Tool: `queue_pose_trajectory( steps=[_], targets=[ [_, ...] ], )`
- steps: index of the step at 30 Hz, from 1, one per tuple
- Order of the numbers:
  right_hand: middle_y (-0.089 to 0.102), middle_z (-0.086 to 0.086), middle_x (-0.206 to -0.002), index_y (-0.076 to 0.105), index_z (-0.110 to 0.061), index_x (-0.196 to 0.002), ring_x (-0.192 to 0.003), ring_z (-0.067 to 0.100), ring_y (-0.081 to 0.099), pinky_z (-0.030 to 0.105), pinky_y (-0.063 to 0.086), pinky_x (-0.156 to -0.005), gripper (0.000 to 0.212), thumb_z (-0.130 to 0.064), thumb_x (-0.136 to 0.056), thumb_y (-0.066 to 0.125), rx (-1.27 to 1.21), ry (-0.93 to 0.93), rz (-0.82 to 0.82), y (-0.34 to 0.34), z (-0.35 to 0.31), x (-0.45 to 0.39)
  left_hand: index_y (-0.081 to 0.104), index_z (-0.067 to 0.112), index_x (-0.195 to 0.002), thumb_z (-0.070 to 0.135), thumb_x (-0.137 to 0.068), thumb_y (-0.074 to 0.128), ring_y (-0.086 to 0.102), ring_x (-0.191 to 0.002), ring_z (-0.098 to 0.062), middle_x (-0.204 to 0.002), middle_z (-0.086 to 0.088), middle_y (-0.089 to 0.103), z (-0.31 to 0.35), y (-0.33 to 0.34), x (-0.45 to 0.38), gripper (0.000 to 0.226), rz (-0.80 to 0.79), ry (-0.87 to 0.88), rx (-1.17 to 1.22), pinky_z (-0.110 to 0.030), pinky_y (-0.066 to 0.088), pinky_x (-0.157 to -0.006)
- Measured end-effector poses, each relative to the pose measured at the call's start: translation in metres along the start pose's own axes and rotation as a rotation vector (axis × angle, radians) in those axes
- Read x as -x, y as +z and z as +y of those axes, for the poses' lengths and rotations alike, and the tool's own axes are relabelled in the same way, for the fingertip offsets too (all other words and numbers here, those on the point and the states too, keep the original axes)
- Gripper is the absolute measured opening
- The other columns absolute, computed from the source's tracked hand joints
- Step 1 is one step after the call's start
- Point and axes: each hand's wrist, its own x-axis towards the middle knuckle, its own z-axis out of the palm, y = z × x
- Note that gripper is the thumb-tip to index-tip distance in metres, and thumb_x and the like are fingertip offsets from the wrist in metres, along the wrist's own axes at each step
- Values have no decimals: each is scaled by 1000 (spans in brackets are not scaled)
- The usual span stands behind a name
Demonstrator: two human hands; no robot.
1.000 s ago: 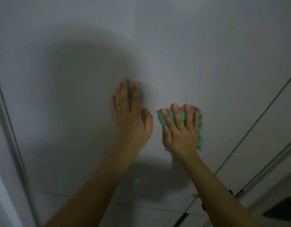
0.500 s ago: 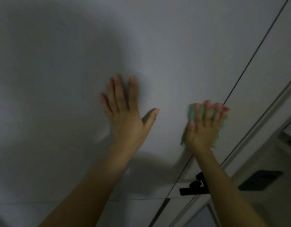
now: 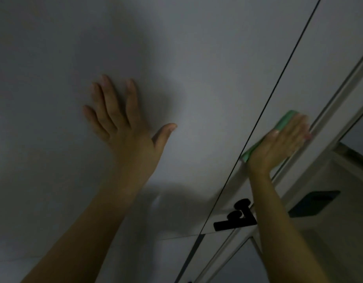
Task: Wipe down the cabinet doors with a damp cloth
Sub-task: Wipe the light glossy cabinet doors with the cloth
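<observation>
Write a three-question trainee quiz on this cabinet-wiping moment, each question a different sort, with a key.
1. True or false: the left hand holds the green cloth.
2. Multiple choice: relative to the dark seam between the cabinet doors, the cloth is (A) to its left, (B) to its right, (C) far above it.
3. Fill in: the black handles sit ______ the right hand in the picture.

Key: 1. False; the left hand lies flat and bare on the left door, and the right hand presses the cloth. 2. B. 3. Below.
</observation>
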Motion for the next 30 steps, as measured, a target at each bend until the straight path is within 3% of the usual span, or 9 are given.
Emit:
queue_pose_trajectory(
  steps=[2, 4, 9, 12, 16, 21, 23, 26, 30],
  targets=[
    [12, 20, -158, 10, -2, -150, -147, 34, 8, 50, -2, -118, 66, -46, -101, 1, -81, 305, 26, 5, -13, 6, 28, 1, -145, 68, -84, 56, 19, -136, -51, -145, -39, 25, 1, -1, 0, 95, 0, -11, 14, -62, 9, -111],
    [10, 18, -158, 10, -3, -151, -147, 32, 5, 45, -4, -118, 64, -42, -101, 5, -56, 429, 2, 9, -46, 37, 29, 0, -144, 68, -84, 56, 20, -136, -51, -145, -39, 25, 1, 0, 1, 95, -2, -20, 24, -63, 11, -110],
    [-2, -6, -159, -2, -24, -153, -146, 19, -6, 36, -14, -116, 53, -41, -103, 7, 7, -99, -259, -1, -47, 92, 30, 1, -144, 69, -83, 56, 23, -135, -52, -145, -39, 27, -1, 0, 1, 96, 14, -7, 6, -65, 13, -109],
    [10, 19, -157, 10, -3, -150, -146, 31, 0, 32, -14, -116, 60, -35, -100, 3, 111, 169, -175, -1, -4, 45, 28, 2, -145, 70, -82, 56, 20, -136, -50, -145, -38, 27, -1, 1, 1, 96, 19, -3, 13, -63, 12, -110],
    [9, 21, -157, 8, 0, -149, -146, 34, 6, 39, -7, -117, 57, -29, -100, 7, 33, 454, -64, 7, -9, 44, 29, 2, -145, 70, -82, 55, 21, -137, -49, -146, -37, 26, -2, 1, 1, 97, 16, -10, -5, -62, 12, -111],
    [1, 6, -154, 0, -18, -148, -144, 13, -10, 30, -18, -114, 54, -46, -102, 8, -105, 249, -282, -1, -55, 135, 28, 1, -145, 70, -83, 55, 21, -137, -50, -146, -37, 25, -3, 2, 0, 97, 11, -6, -14, -65, 13, -111],
    [-1, 6, -153, 1, -17, -146, -144, 18, -7, 35, -17, -114, 54, -48, -102, 6, -139, 248, -313, -3, -48, 126, 27, 1, -146, 70, -83, 55, 19, -138, -50, -147, -37, 23, -2, 2, 0, 98, 4, -6, -3, -64, 12, -111],
    [1, 14, -157, 0, -14, -146, -146, 31, -3, 45, -11, -116, 53, -40, -100, 5, -68, 357, -169, 5, -14, 78, 26, 1, -146, 69, -83, 56, 18, -138, -50, -147, -37, 22, -2, 1, 0, 98, -4, -14, 15, -62, 9, -111],
    [2, 16, -160, 2, -8, -150, -148, 29, 3, 50, -5, -119, 70, -56, -99, 2, -176, 628, -49, 22, -7, 59, 24, 3, -147, 70, -82, 56, 17, -139, -49, -148, -37, 21, -3, 1, -1, 99, -14, -14, -1, -59, 6, -112]
  ],
)
